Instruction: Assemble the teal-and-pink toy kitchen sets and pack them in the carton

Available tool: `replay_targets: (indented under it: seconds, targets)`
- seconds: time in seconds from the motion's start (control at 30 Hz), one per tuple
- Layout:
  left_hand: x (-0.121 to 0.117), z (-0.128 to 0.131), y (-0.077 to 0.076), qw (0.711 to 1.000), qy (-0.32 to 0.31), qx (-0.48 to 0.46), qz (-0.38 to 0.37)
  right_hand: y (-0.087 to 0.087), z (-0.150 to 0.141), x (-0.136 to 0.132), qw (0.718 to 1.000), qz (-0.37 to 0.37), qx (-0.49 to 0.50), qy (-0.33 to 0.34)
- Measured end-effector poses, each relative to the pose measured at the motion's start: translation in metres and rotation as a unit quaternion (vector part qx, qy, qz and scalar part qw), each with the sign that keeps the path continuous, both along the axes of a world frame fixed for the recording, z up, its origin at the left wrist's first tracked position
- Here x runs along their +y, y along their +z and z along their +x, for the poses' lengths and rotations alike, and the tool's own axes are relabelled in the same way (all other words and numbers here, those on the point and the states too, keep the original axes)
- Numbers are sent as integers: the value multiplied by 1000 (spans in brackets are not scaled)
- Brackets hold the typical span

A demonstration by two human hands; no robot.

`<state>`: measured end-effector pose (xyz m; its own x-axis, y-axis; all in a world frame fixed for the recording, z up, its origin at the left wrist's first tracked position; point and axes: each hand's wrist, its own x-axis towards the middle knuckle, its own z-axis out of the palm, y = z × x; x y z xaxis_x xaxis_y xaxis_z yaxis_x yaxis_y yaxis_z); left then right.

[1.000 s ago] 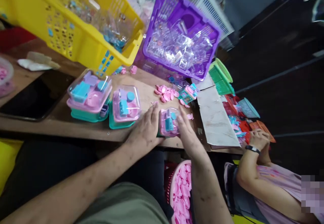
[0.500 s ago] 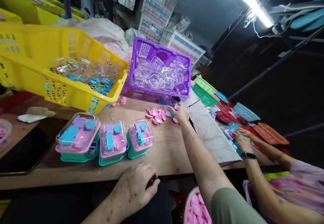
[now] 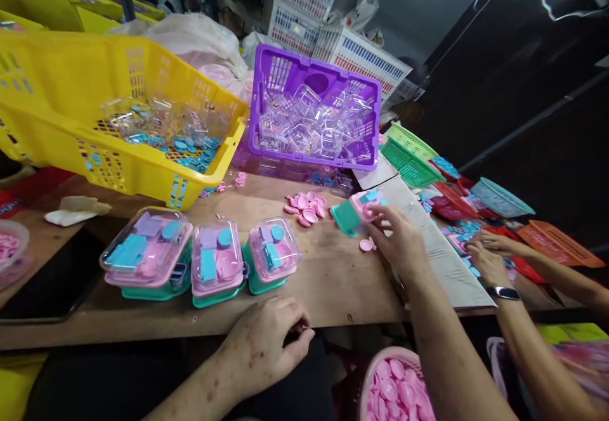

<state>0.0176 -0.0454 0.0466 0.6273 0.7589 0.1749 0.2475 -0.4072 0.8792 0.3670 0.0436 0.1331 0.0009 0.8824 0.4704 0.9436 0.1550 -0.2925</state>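
My right hand point(image 3: 397, 237) grips a small toy box point(image 3: 353, 213) above the table. The box is tilted, with a teal base and pink and blue pieces on top; my fingers hide part of it. A pink spoon-like piece point(image 3: 366, 245) lies just below. Left of it is a pile of pink pieces point(image 3: 307, 207). My left hand point(image 3: 271, 338) rests at the table's front edge, loosely curled, with nothing visible in it. Beyond it stand three similar boxes with clear lids: the left one point(image 3: 147, 250), the middle one point(image 3: 217, 262) and the right one point(image 3: 272, 253).
Behind stand a yellow crate point(image 3: 104, 148) and a purple crate point(image 3: 311, 155) of clear plastic parts. A phone point(image 3: 52, 275) lies at left. A cardboard sheet point(image 3: 428, 243) covers the right side. Below is a tub of pink pieces point(image 3: 394, 389). A co-worker's hands point(image 3: 490, 253) work at right.
My right hand has come back from beside the pink pile and now holds the small toy box up. My left hand remains at the edge. The view has shifted.
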Motion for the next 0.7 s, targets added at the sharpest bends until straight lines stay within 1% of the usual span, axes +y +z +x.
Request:
replay_targets:
  seconds: [0.07,0.1,0.2,0.23,0.3,0.37,0.4,0.47,0.53,0.6,0.7]
  targets:
    - [-3,10,-1,999,7,-31,8,2,0,-42,996,-16,-40,84]
    - [-4,16,-4,998,20,-48,24,0,-3,-60,990,-16,-55,127]
    - [-1,40,-16,990,72,-75,99,-10,-19,-101,970,-35,-63,232]
    - [2,48,-22,986,83,-74,120,-12,-25,-110,964,-50,-53,256]
    - [12,62,-33,983,85,-68,146,-12,-32,-121,951,-90,-23,294]
    - [23,70,-42,985,68,-67,144,-5,-31,-123,943,-123,16,310]
    - [28,72,-45,987,57,-69,136,0,-27,-119,941,-132,34,309]
    - [35,73,-48,990,43,-72,118,6,-17,-96,951,-131,68,270]
    - [37,72,-48,991,41,-70,109,5,-9,-53,972,-109,93,187]
    - [36,71,-48,990,46,-69,110,-6,-10,7,984,-101,88,115]
    - [34,71,-48,990,45,-68,112,-32,-25,104,986,-118,61,102]
